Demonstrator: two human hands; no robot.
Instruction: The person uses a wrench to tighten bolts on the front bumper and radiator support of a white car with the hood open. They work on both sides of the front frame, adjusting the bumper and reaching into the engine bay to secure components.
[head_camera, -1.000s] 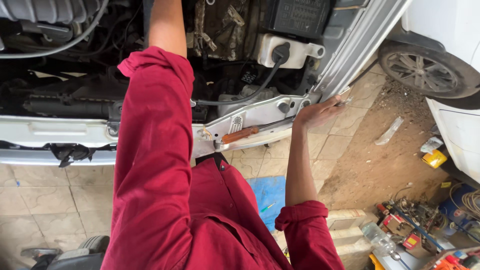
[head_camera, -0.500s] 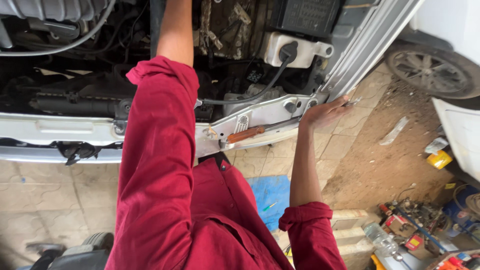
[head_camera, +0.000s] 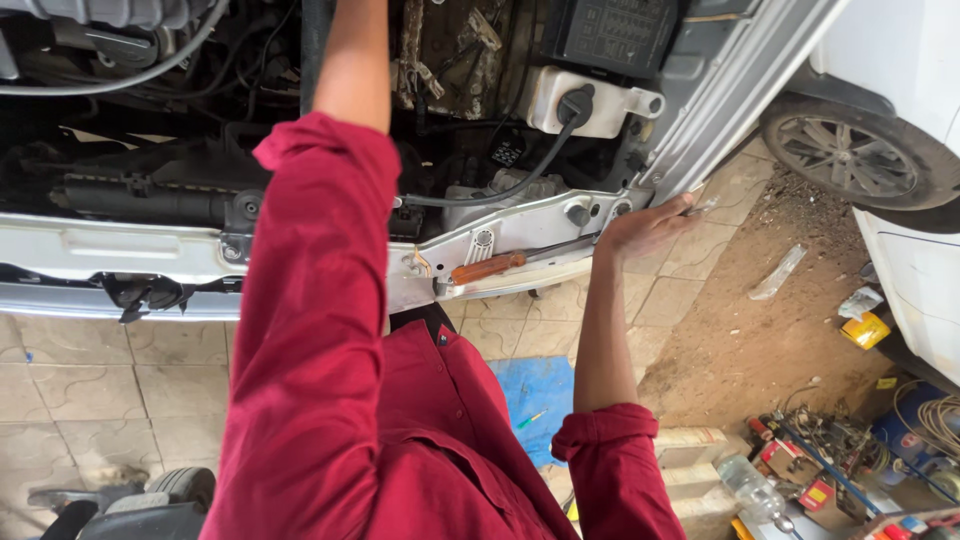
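Screwdriver (head_camera: 500, 266), orange-handled, loose on white front panel (head_camera: 120, 250); could roll off if the panel is jolted. Right hand (head_camera: 645, 225) just beside its tip, fingers spread on the panel edge. Left hand hidden above; fingers cannot be told.
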